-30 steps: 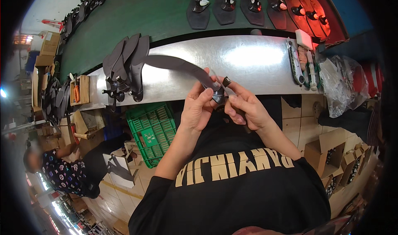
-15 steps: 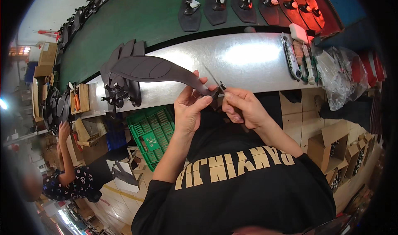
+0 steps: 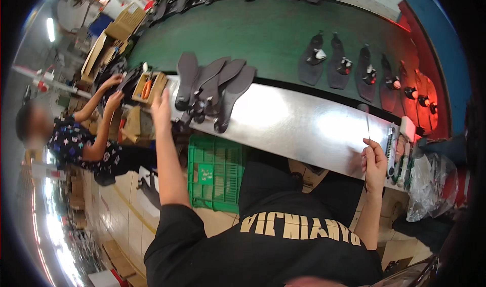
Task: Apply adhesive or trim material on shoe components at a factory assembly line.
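My left hand [image 3: 162, 112] is raised at the left end of the metal bench strip, its fingers stretched upward and slightly blurred. I see nothing in it. Right beside it lies a pile of dark sandal soles [image 3: 237, 92] with black straps bunched at their near ends. Over at the right end of the strip, my right hand [image 3: 374, 164] is closed around a thin metal spatula-like tool [image 3: 368, 122]. Its slim shaft points away from me, with a small rounded tip; part of its handle is hidden by the fingers.
Sandals [image 3: 313, 66] stand in a row on the green belt [image 3: 253, 28], the far-right ones lit red. A utility knife [image 3: 391, 152] and a clear plastic bag [image 3: 430, 185] are at right. Below is a green crate [image 3: 215, 173]. A co-worker [image 3: 83, 140] handles dark pieces beside a wooden box [image 3: 152, 87].
The sole has left my left hand, which has moved left beside the pile. My right hand has moved right, away from it, still holding the tool. The view has turned.
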{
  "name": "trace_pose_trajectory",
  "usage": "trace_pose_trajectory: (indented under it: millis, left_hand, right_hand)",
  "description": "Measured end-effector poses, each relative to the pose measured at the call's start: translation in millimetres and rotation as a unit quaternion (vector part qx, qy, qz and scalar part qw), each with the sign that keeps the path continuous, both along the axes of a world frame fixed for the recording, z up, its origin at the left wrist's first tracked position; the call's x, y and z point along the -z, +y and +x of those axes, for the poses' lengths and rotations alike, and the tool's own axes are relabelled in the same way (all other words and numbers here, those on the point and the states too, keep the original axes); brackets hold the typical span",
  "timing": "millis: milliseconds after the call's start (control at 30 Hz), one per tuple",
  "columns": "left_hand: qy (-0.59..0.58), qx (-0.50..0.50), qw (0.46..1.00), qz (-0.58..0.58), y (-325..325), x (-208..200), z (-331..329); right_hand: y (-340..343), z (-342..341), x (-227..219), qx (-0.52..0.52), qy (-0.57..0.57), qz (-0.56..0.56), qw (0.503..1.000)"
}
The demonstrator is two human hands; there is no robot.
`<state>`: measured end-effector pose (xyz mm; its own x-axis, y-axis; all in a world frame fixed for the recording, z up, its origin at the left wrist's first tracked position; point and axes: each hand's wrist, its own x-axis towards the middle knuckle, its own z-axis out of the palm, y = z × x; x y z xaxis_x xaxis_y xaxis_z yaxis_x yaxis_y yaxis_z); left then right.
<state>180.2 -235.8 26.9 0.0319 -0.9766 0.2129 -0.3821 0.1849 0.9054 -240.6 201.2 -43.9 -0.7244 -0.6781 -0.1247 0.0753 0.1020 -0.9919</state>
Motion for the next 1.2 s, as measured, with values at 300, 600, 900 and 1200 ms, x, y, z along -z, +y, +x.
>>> trace_pose_trajectory:
  millis: [300, 600, 900, 1200]
  left_hand:
    - [-0.077, 0.301, 0.942, -0.124, 60.3, 14.7, -265.3]
    - [-0.207, 0.204, 0.926, -0.242, 60.7, 126.1, -426.8]
    - [0.175, 0.412, 0.874, 0.189, 162.6, -1.1, -315.7]
    - [0.253, 0.476, 0.786, 0.303, 258.8, 8.5, -208.1]
  right_hand:
    - [-9.2, -42.5, 13.0, 0.087, 0.455, 0.204, 0.862]
    - [-14.0, -19.9, -17.1, 0.114, 0.542, 0.165, 0.816]
    - [-35.4, -0.9, -20.0, -0.034, -0.132, -0.263, 0.955]
    - [-41.9, 36.3, -71.3, -0.134, -0.158, -0.363, 0.909]
